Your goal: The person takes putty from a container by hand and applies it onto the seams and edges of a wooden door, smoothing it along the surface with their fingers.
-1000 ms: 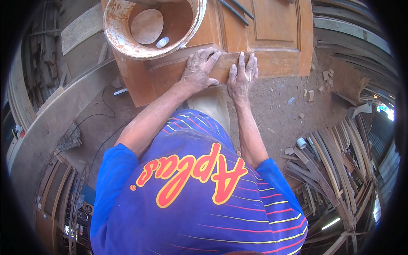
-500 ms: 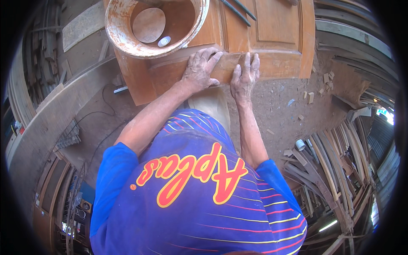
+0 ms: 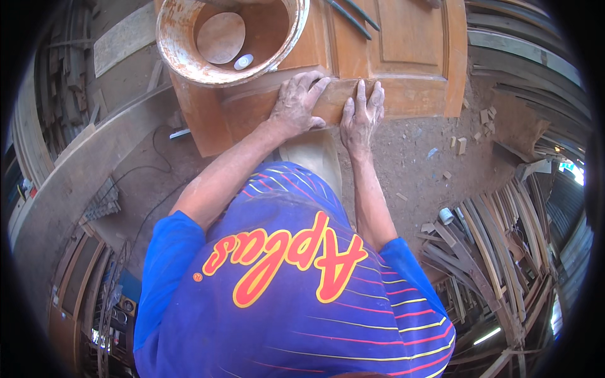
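Observation:
A brown panelled wooden door (image 3: 403,94) lies in front of me, its near edge toward my body. My left hand (image 3: 296,101) rests on the near rail, open, fingers pointing away and to the right, thumb apart at the edge. To its right my right hand (image 3: 362,120) is open too, with fingertips on the wood and the palm over the near edge. What lies under the fingers is hidden. Pale dust coats both hands. Just beyond my left hand a stained round bucket (image 3: 170,47) stands on the door, holding a pale disc (image 3: 220,38) and a small white round item (image 3: 243,62).
Two dark thin rods (image 3: 351,19) lie at the door's far side. Stacked boards (image 3: 529,63) fill the far right, and a heap of timber strips (image 3: 498,246) leans at lower right. Small wood offcuts (image 3: 461,145) litter the dirt floor. A dark cable (image 3: 142,167) runs at left.
My right hand has shifted slightly, its fingers changing their spread on the door's rail. My left hand and the bucket stay in place.

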`<control>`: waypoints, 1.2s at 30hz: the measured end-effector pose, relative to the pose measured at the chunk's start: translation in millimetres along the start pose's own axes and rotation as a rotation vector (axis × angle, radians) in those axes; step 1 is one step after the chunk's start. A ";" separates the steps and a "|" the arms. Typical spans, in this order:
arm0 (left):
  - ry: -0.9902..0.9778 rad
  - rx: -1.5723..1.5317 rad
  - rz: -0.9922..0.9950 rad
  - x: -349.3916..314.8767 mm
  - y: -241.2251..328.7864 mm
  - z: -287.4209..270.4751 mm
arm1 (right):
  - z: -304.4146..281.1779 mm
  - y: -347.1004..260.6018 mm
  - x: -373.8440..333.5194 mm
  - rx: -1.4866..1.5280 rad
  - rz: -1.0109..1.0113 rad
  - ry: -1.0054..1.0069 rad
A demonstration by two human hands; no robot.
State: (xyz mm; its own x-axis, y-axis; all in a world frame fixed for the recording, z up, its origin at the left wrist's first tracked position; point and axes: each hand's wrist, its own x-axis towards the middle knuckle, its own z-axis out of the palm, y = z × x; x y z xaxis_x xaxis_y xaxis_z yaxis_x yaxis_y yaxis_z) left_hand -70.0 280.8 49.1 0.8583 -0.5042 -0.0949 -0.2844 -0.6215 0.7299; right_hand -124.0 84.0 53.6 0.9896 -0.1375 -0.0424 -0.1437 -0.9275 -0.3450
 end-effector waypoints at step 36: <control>0.003 -0.017 0.020 1.1 1.4 -8.2 | -31.6 1.2 -66.4 0.338 -0.066 -0.042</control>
State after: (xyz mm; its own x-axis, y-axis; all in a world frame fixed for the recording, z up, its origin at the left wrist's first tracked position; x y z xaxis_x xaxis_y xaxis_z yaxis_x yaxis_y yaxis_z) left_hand -66.0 284.2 55.6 0.8536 -0.5149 -0.0785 -0.2944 -0.6013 0.7428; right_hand -190.1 81.1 85.6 0.9972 -0.0596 -0.0460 -0.0752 -0.7656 -0.6389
